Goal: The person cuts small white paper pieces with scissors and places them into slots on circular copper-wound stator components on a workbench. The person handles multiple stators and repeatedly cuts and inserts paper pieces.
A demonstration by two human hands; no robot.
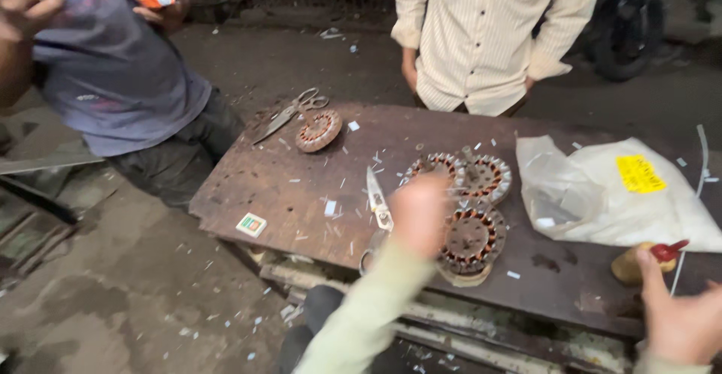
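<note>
Head view shows the left hand (418, 212) blurred in mid-air over the surface (301, 178), so whether its fingers are spread or curled cannot be told; it grips nothing visible. Just right of it lie three wound stator rings (472, 235), copper coils in round toothed metal frames, partly hidden behind it. Scissors (378, 199) lie just left of that hand. The right hand (681, 321), cut off by the picture's corner, is spread, thumb up near a small yellow bottle with a red cap (639, 263). Near its edge, left of the left hand, the surface is bare but for scraps.
</note>
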